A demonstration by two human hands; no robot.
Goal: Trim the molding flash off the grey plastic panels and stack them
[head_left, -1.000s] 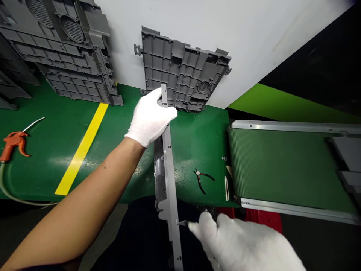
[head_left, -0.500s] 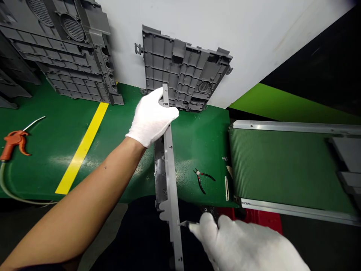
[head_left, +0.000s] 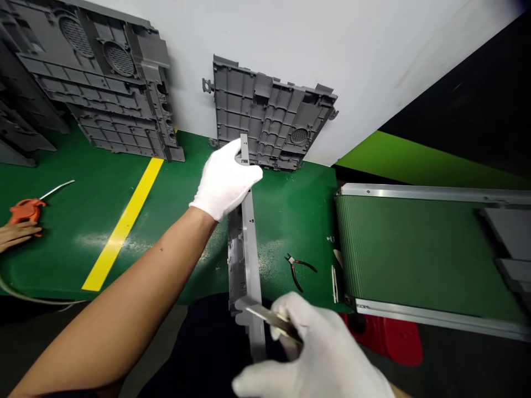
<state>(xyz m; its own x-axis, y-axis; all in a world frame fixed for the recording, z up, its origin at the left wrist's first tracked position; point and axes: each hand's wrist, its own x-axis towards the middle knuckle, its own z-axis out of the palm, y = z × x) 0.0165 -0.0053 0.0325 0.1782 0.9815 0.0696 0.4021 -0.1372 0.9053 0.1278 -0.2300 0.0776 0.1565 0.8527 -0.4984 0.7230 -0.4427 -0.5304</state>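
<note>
My left hand (head_left: pixel 226 179), in a white glove, grips the upper end of a grey plastic panel (head_left: pixel 251 249). The panel stands edge-on toward me, its ribbed inner side facing left and its near end close to my lap. My right hand (head_left: pixel 327 348), gloved too and a little blurred, holds a utility knife (head_left: pixel 269 318). Its blade points left across the panel's lower edge; whether it touches cannot be made out. The right thumb is spread away from the knife.
Diagonal cutters (head_left: pixel 299 268) lie on the green table (head_left: pixel 290 204). More grey panels (head_left: pixel 276 110) lean against the white wall. At right runs a conveyor belt (head_left: pixel 415 249), with a red stool (head_left: pixel 402 340) below. Another person's hand (head_left: pixel 19 235) is on an orange air gun (head_left: pixel 27 210).
My right hand has moved left with the knife, bringing the blade across the panel's edge, and its thumb has opened out. Another person's hand has come onto the air gun at left.
</note>
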